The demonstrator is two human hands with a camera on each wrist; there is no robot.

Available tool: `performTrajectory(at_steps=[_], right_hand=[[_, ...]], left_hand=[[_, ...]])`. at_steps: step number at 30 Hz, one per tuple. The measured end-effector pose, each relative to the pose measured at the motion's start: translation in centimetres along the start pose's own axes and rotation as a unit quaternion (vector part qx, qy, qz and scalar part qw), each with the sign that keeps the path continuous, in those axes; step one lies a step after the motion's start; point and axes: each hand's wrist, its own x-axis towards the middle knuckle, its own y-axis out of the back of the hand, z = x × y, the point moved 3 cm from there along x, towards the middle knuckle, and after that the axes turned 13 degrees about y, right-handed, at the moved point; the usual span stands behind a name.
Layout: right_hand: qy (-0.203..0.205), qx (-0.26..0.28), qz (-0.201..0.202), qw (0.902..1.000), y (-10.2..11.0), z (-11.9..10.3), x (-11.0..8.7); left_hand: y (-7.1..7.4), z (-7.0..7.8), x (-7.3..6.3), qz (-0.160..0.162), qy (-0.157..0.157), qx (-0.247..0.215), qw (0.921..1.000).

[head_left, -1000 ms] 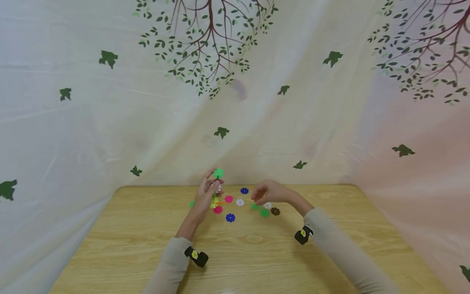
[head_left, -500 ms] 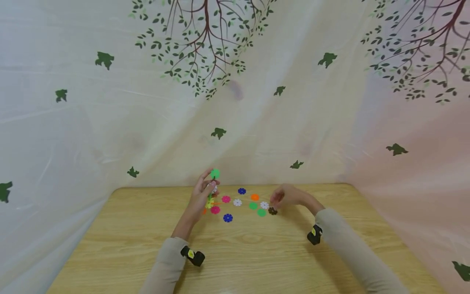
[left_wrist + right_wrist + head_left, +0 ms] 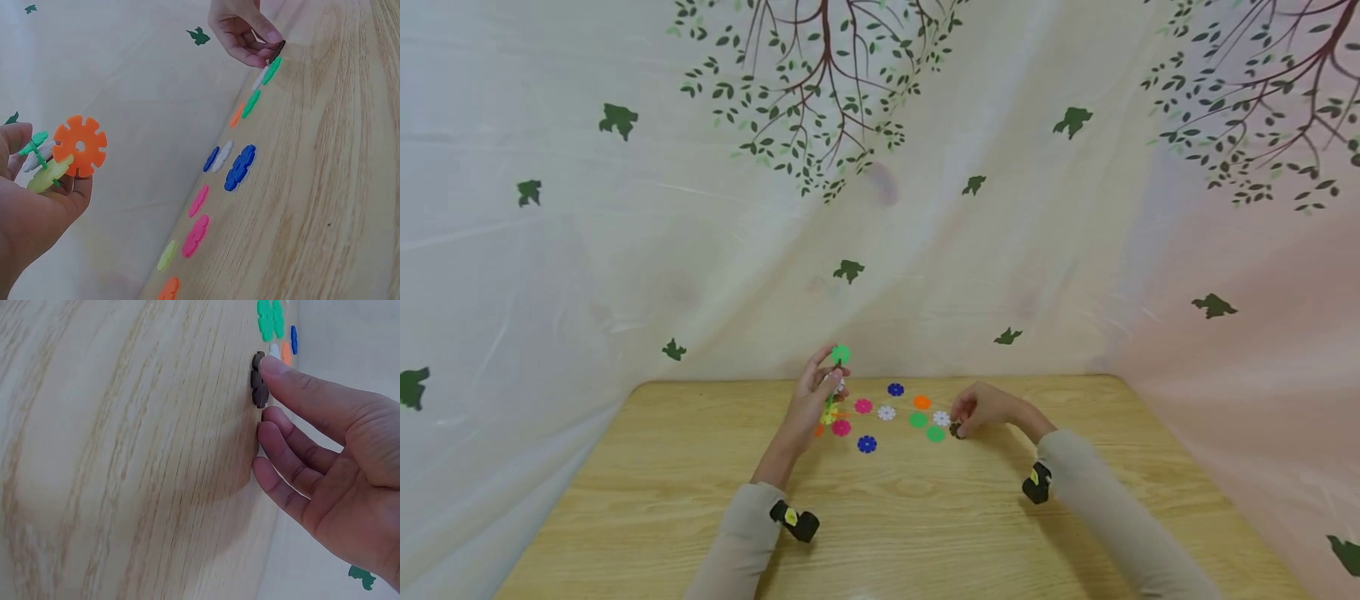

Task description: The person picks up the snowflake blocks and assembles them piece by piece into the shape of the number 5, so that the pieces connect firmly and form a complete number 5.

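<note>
My left hand [image 3: 808, 400] is raised over the left part of the spread and grips a small cluster of joined plastic snowflake discs. In the left wrist view the cluster shows an orange disc [image 3: 94, 144], a yellow disc [image 3: 47, 176], a white disc and a green disc [image 3: 32, 142]; my fingers cover part of it. My right hand [image 3: 988, 406] is down at the tabletop, at the right end of the spread. Its thumb and finger pinch a brown snowflake disc [image 3: 257, 381], which looks tilted in the left wrist view. The other fingers curl beside it, close to the wood.
Loose discs lie between my hands on the wooden table [image 3: 880, 517]: green [image 3: 936, 434], orange [image 3: 922, 402], white [image 3: 887, 413], blue [image 3: 240, 169] and pink [image 3: 197, 236]. A yellow disc [image 3: 167, 255] lies nearer my left hand. A patterned curtain [image 3: 910, 308] hangs behind the table's far edge.
My right hand has moved right from above the green discs to the brown disc and now pinches it. An orange disc has come into sight. My left hand stays about where it was.
</note>
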Motion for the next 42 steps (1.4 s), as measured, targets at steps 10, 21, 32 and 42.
performTrajectory(at_steps=[10,21,32,42], right_hand=[[-0.008,0.01,0.007,0.9999,-0.18,-0.04,0.04],[-0.015,0.012,0.0,0.9998,-0.31,0.04,0.15],[-0.012,0.023,0.002,0.9997,-0.41,0.33,0.05],[-0.031,0.087,0.021,0.9955,-0.71,0.34,0.05]], left_hand=[[-0.06,0.18,-0.16,-0.002,-0.007,0.005,1.0],[0.04,0.05,-0.18,-0.004,-0.008,0.012,0.9999],[0.02,-0.15,0.09,-0.001,-0.003,0.011,0.9999],[-0.05,-0.13,0.02,0.002,0.001,0.012,0.9999]])
